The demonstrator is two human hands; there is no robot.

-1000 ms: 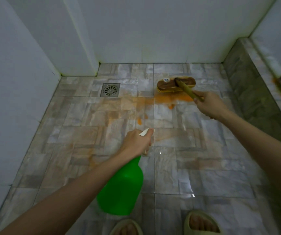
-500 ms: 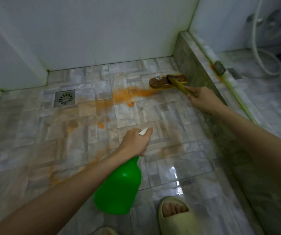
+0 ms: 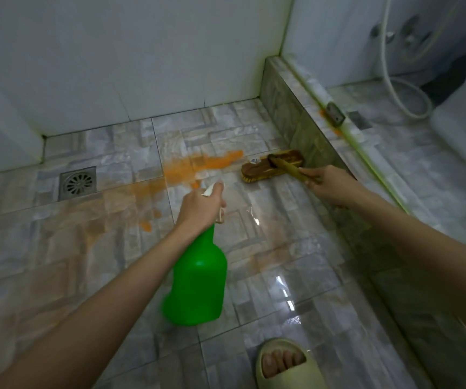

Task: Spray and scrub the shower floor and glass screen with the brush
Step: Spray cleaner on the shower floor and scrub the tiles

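My left hand [image 3: 200, 206] grips the white trigger head of a green spray bottle [image 3: 196, 284], nozzle pointing at the orange stain [image 3: 198, 165] on the wet tiled shower floor [image 3: 282, 248]. My right hand [image 3: 330, 183] holds the wooden handle of a scrub brush [image 3: 268, 165]. The brush head rests bristles down on the floor at the right end of the stain, close to the tiled curb [image 3: 290, 108]. The glass screen's bottom rail [image 3: 352, 133] runs along the curb top.
A square metal drain [image 3: 77, 183] sits at the back left of the floor. White walls close the back and left. Beyond the curb, a shower hose [image 3: 394, 80] hangs over grey tiles. My foot in a beige slipper [image 3: 285, 363] stands at the bottom.
My view has swung to the right and both hands came along. The brush has slid right along the floor toward the curb, off the orange stain. Both hands keep their grips.
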